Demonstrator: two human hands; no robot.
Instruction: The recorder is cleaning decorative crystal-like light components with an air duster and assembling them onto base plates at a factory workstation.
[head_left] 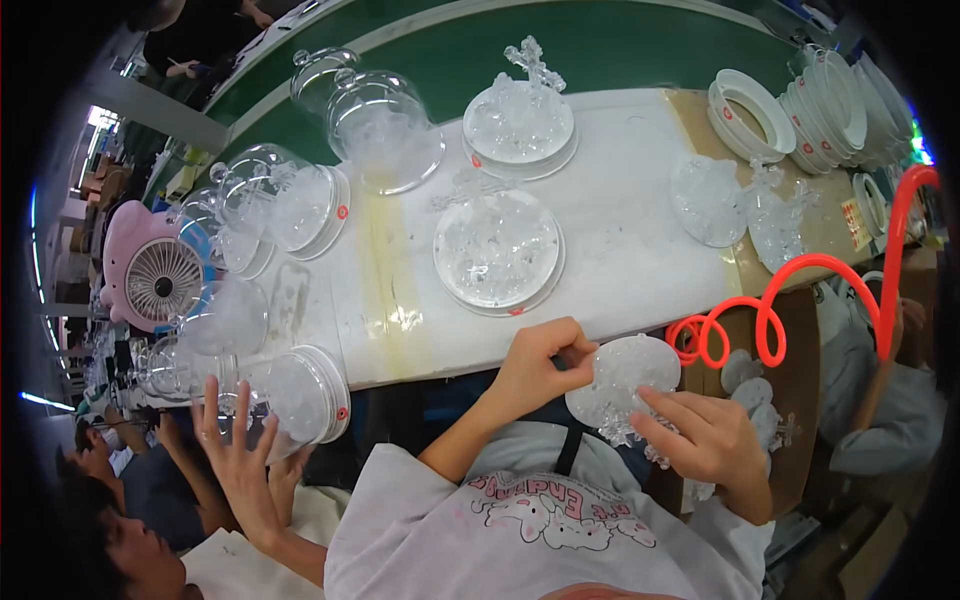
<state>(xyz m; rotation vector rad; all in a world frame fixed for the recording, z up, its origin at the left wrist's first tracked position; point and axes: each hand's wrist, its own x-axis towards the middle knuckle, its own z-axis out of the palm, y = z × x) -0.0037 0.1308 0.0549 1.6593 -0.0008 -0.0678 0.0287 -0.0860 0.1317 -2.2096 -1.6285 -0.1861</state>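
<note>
I hold a clear round plastic disc (622, 372) with frosted crystal shapes on it, just off the near edge of the white worktop (620, 235). My left hand (535, 368) pinches the disc's left rim between thumb and fingers. My right hand (712, 442) grips the lower right side, fingers spread over its face. A small clear ornament piece (622, 430) hangs below the disc between my hands.
Two finished discs on white bases (497, 250) (519, 122) lie ahead, and several clear domes (385, 130) lie at left. White rings (830, 105) are stacked far right. An orange coiled hose (775, 310) hangs beside a cardboard box (790, 390). Another person's hand (240, 455) touches a dome (300, 395).
</note>
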